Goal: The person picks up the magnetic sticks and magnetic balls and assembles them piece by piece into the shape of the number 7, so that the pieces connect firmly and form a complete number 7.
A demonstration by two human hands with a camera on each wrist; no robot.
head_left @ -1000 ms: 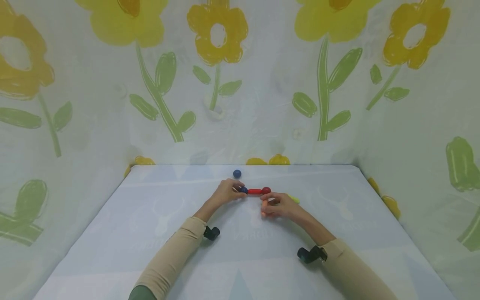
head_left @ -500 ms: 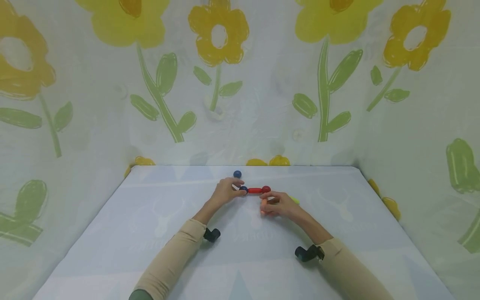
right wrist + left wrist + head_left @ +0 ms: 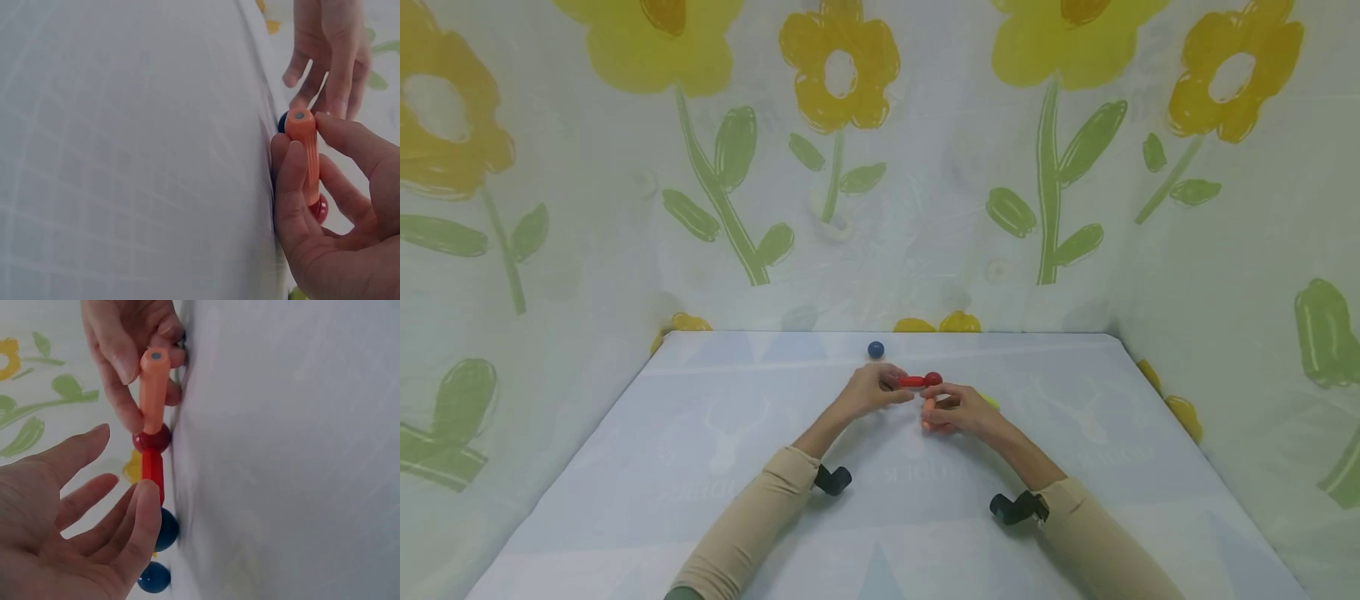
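Note:
My right hand point(image 3: 962, 408) pinches an orange rod point(image 3: 309, 159) between thumb and fingers; a small grey dot marks its end face. The rod's other end meets a dark red ball point(image 3: 153, 439). From that ball a red rod point(image 3: 153, 470) runs left to a blue ball point(image 3: 167, 530), which my left hand covers in the head view. My left hand point(image 3: 872, 389) is spread loosely beside the red rod's left part, thumb apart from the fingers. In the left wrist view one fingertip overlaps the red rod near the blue ball.
A second blue ball point(image 3: 876, 350) lies farther back on the white-clothed table point(image 3: 760, 517). A yellow-green piece point(image 3: 991, 402) shows just behind my right hand. A flower-printed curtain point(image 3: 925, 250) rises at the table's back edge.
My left hand has let go of the blue ball and shifted right along the red rod, fingers loosened. My right hand stays with the orange rod.

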